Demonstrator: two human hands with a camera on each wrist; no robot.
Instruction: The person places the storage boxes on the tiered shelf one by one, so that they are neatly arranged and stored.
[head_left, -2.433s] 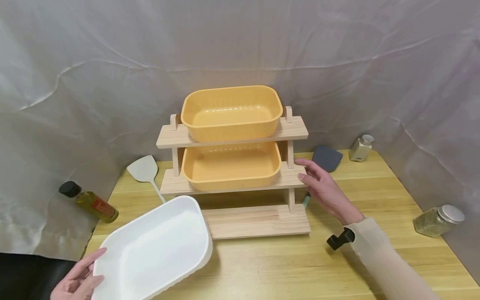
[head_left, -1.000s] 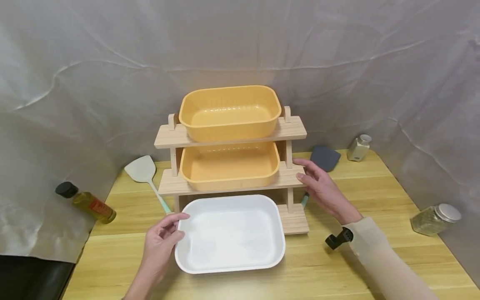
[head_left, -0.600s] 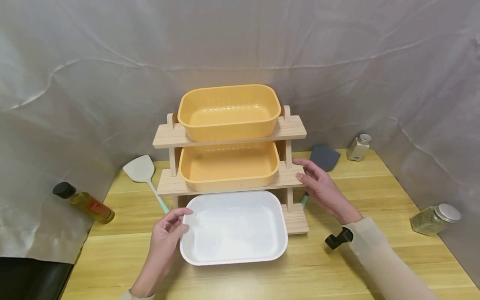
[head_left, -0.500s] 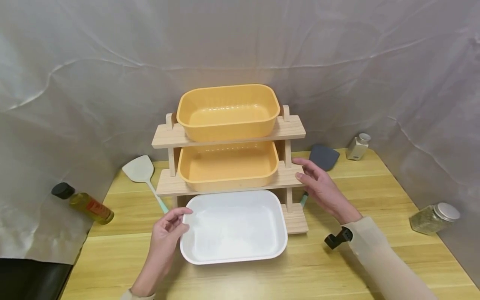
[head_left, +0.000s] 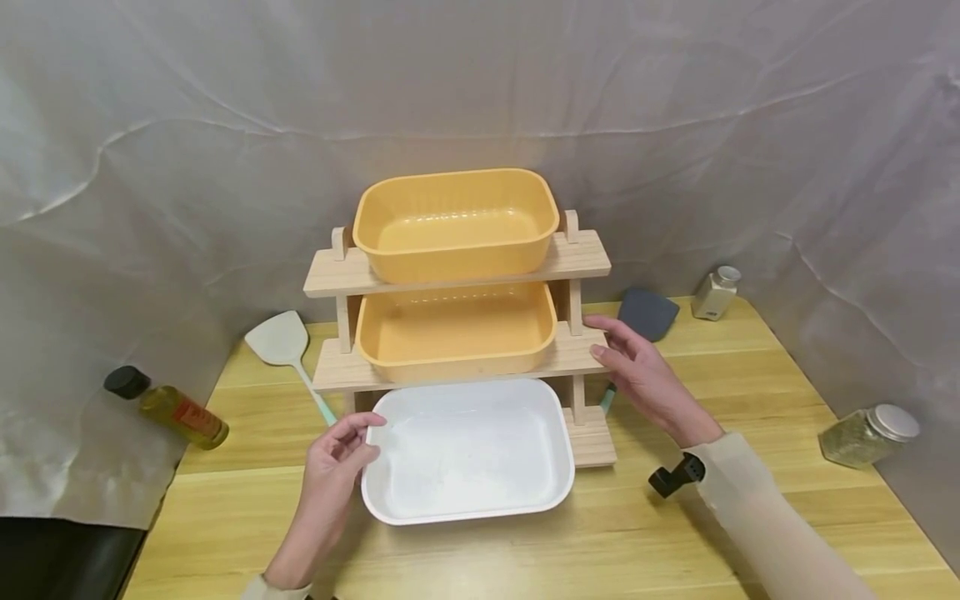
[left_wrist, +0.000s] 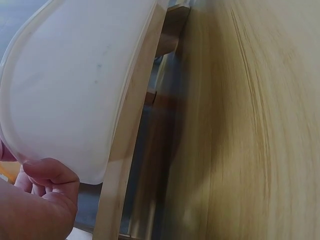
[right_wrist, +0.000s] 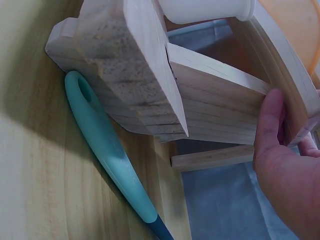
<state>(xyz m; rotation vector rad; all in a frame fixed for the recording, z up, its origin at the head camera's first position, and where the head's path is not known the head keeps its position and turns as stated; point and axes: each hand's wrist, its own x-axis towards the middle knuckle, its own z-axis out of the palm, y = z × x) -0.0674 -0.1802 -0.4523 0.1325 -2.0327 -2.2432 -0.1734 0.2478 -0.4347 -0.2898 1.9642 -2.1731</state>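
Observation:
A white rectangular plastic tub (head_left: 468, 454) sits at the lowest tier of the wooden three-tier shelf (head_left: 588, 437), overlapping its front edge. My left hand (head_left: 330, 471) pinches the tub's left rim, thumb inside it in the head view. In the left wrist view the tub's underside (left_wrist: 75, 85) lies along the bottom board (left_wrist: 125, 125). My right hand (head_left: 645, 375) grips the right end of the middle board; the right wrist view shows the thumb (right_wrist: 270, 115) against its wood. Yellow tubs stand on the top tier (head_left: 461, 262) and the middle tier (head_left: 465, 365).
Left of the shelf are a white spatula (head_left: 281, 340) with a green handle and a tilted oil bottle (head_left: 176, 414). A dark spatula (head_left: 648, 315), a small spice jar (head_left: 716, 293) and a larger herb jar (head_left: 866, 437) are on the right. Grey cloth (head_left: 480, 83) hangs behind.
My left hand has brought the white tub from the lower left, levelled it and moved it back onto the lowest tier. Lately it has shifted only slightly backward. My right hand stays put.

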